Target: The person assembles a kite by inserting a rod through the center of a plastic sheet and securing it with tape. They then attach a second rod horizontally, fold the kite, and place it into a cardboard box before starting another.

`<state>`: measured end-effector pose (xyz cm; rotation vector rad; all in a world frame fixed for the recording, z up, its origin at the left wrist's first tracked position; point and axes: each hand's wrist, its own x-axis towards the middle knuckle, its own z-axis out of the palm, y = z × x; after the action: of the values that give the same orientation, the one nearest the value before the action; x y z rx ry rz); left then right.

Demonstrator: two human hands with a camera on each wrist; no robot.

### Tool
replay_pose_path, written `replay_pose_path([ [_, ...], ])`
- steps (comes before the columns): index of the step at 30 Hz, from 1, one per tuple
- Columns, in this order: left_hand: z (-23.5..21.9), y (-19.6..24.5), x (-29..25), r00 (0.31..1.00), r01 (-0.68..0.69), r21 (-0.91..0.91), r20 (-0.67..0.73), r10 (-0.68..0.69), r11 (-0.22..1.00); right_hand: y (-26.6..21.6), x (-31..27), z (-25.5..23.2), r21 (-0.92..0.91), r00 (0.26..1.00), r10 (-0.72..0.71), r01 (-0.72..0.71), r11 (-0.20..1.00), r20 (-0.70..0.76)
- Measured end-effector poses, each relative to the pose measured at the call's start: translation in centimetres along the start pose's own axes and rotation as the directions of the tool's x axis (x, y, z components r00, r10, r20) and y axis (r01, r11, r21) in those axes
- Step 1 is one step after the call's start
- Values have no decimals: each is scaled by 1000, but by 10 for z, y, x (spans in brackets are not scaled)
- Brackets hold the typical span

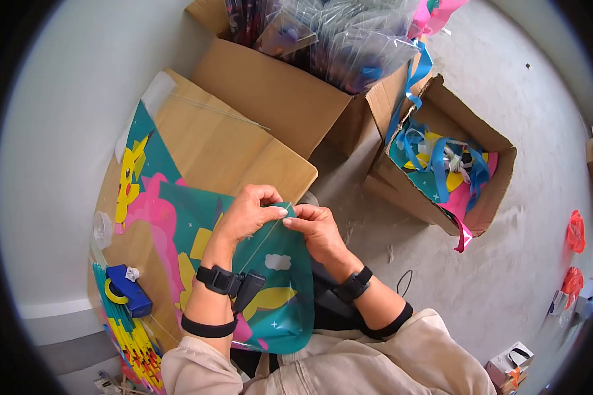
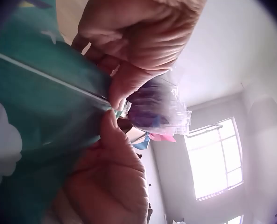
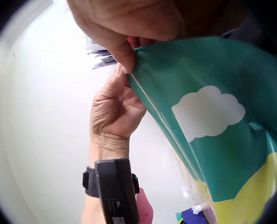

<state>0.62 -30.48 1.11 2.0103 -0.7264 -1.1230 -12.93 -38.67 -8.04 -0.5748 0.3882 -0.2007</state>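
A green plastic kite (image 1: pixel 275 243) with white cloud and yellow and pink cartoon prints spreads from the table over the person's lap. My left hand (image 1: pixel 249 214) pinches its top corner between thumb and fingers. Close beside it, my right hand (image 1: pixel 317 232) pinches the same corner, the thumbs nearly meeting. In the left wrist view a thin pale rod (image 2: pixel 49 77) runs along the kite up to the fingertips. The right wrist view shows the kite's cloud print (image 3: pixel 208 112) and its straight edge leading to the pinched corner. Fingers cover the corner's very tip.
The wooden table (image 1: pixel 243 148) bears another part of printed sheet and a blue object (image 1: pixel 129 289) with yellow tape-like ring. Behind stands a large cardboard box (image 1: pixel 270 92) of clear-wrapped packages (image 1: pixel 369 52). An open carton (image 1: pixel 504 178) at right holds printed sheets and blue ribbons (image 1: pixel 439 164).
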Motion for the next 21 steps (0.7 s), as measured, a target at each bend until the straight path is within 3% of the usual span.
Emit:
replay_pose_path([
  [2, 0, -4, 0, 996, -69, -53, -63, 65, 996, -2, 4, -2, 92, 998, 38, -42, 995, 43],
  [4, 1, -5, 0, 995, -76, -67, -69, 71, 995, -5, 11, -4, 380, 990, 139, -127, 916, -3],
  [7, 2, -8, 1, 995, -84, -111, -61, 77, 990, -9, 24, -12, 380, 977, 176, -210, 901, 122],
  [14, 4, -11, 2, 996, -71, -152, -63, 62, 986, -16, 31, -10, 403, 939, 318, -343, 848, 131],
  [21, 5, -13, 1, 993, -97, -120, -83, 88, 988, -11, 31, -11, 379, 954, 277, -301, 875, 118],
])
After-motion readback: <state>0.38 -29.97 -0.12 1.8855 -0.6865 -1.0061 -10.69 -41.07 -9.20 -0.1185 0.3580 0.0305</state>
